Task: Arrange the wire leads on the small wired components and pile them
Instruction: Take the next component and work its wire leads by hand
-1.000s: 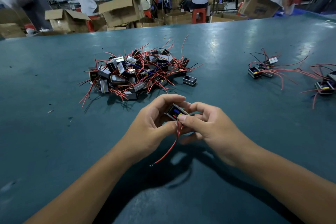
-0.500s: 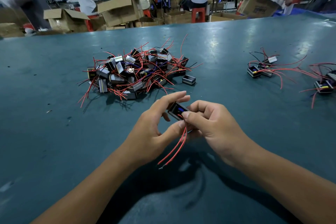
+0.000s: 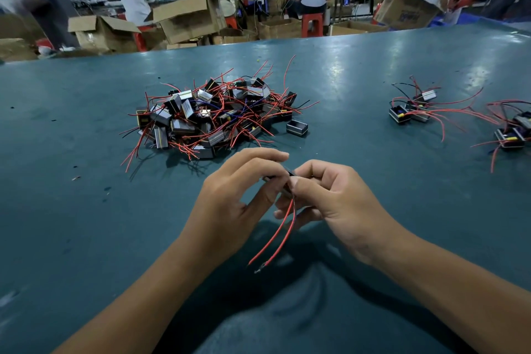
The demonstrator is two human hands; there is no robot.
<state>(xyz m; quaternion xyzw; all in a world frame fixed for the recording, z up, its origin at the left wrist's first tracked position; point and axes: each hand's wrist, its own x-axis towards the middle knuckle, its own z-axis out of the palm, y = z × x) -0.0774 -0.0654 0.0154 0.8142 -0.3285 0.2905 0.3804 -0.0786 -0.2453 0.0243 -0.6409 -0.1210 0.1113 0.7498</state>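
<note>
Both hands meet over the green table [image 3: 86,238], holding one small black wired component [image 3: 289,173] that is mostly hidden between the fingers. My left hand [image 3: 238,195] pinches it from the left with thumb and fingers. From the right, my right hand [image 3: 327,195] pinches it as well. Two red leads [image 3: 280,234] hang down side by side from the component toward me. Beyond the hands lies a tangled heap of components [image 3: 212,115] with red wires. One bare black component [image 3: 297,127] sits just right of the heap.
Two small groups of components with red leads lie at the right: one [image 3: 411,110] mid-right, another [image 3: 514,135] at the frame edge. Cardboard boxes [image 3: 186,19] and seated workers fill the floor behind the table's far edge.
The component has turned so its blue face is hidden by my fingers. The two red leads now hang longer and straighter, side by side. Both hands stay in place.
</note>
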